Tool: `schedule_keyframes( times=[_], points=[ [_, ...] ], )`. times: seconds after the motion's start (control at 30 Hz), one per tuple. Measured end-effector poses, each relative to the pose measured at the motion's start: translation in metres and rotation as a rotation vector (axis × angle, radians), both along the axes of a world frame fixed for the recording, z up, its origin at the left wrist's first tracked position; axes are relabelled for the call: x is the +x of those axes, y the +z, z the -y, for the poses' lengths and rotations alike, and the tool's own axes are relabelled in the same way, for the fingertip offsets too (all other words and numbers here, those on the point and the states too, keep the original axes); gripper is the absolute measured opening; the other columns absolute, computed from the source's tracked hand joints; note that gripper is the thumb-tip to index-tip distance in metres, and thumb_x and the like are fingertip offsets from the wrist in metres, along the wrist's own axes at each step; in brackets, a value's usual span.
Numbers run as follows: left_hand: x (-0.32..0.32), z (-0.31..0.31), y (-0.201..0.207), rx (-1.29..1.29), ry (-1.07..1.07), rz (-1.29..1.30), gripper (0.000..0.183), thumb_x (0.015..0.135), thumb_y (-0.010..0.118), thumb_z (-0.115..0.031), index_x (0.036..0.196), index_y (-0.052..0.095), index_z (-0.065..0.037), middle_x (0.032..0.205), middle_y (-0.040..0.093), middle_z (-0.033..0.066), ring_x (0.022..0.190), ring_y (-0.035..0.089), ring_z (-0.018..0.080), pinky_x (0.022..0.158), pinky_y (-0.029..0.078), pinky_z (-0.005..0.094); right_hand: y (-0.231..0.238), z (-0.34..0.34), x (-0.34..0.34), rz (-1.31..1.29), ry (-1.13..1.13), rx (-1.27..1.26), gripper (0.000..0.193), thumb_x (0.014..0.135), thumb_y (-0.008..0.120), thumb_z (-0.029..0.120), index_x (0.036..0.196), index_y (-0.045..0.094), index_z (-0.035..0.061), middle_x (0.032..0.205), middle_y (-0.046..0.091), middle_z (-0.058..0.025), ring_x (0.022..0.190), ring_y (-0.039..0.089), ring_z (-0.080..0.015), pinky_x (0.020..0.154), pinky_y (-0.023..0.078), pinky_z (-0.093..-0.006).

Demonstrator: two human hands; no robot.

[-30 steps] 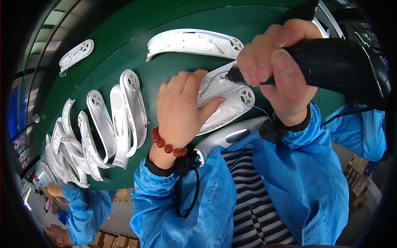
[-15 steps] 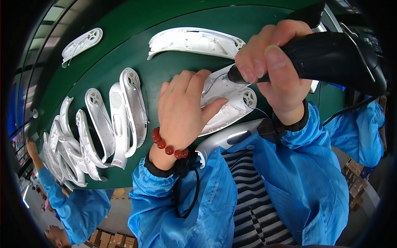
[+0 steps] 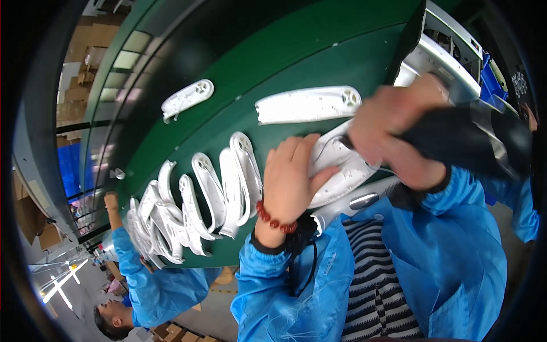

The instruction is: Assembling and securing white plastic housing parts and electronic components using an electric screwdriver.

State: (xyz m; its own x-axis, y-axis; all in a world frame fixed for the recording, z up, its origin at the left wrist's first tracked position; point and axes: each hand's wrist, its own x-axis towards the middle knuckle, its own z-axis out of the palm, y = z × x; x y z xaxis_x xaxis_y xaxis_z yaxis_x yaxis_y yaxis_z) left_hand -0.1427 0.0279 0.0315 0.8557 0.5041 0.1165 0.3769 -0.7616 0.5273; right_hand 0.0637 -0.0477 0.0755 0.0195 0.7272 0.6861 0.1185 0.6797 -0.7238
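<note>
My left hand (image 3: 289, 182), a red bead bracelet at its wrist, lies with spread fingers on an opened white plastic housing (image 3: 341, 176). The thumb reaches across the housing's inside, where a thin dark wire shows. My right hand (image 3: 393, 125) is blurred but wrapped round the front of a black electric screwdriver (image 3: 470, 139), its nose pointing down into the housing beside my left fingers. The exact tip cannot be made out. Nearer to me rests another smooth whitish housing (image 3: 356, 200) with an oval slot.
Beyond my hands lies a white half shell (image 3: 307, 105); another shell (image 3: 188, 98) is farther left. Several shells stand in a row (image 3: 209, 185) beside a heap (image 3: 156, 228) on the green table (image 3: 245, 114). A metal box (image 3: 441, 62) is back right. A co-worker's sleeve (image 3: 130, 251) reaches in at left.
The whole view has shifted, so the table things appear farther right and lower. My left hand stays on the housing. My right hand and the screwdriver are now smeared by motion, still over it.
</note>
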Motion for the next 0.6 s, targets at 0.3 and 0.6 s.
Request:
schedule_keyframes(
  times=[0.3,0.6],
  points=[
    [0.086,-0.123,0.031,0.418,0.053,0.093,0.051,0.075,0.078,-0.029,0.114,0.060,-0.002,0.102,0.061,0.0184,0.094,0.059,0.0369,0.080,0.049,0.0426,0.090,0.098,-0.012,-0.582,0.464,-0.016,0.020,0.092,0.061,0.013,0.104,0.069,0.0258,0.101,0.069,0.0158,0.087,0.067,-0.0096,0.069,0.050,-0.0315],
    [0.067,-0.069,0.003,0.147,-0.133,-0.359,0.043,0.087,0.062,-0.042,0.107,0.060,-0.004,0.090,0.066,0.0163,0.086,0.064,0.0361,0.074,0.050,0.0450,0.015,0.234,0.059,-0.632,0.524,0.182,0.019,0.090,0.061,0.009,0.101,0.069,0.0216,0.100,0.070,0.0115,0.087,0.067,-0.0120,0.072,0.052,-0.0319]
  ],
)
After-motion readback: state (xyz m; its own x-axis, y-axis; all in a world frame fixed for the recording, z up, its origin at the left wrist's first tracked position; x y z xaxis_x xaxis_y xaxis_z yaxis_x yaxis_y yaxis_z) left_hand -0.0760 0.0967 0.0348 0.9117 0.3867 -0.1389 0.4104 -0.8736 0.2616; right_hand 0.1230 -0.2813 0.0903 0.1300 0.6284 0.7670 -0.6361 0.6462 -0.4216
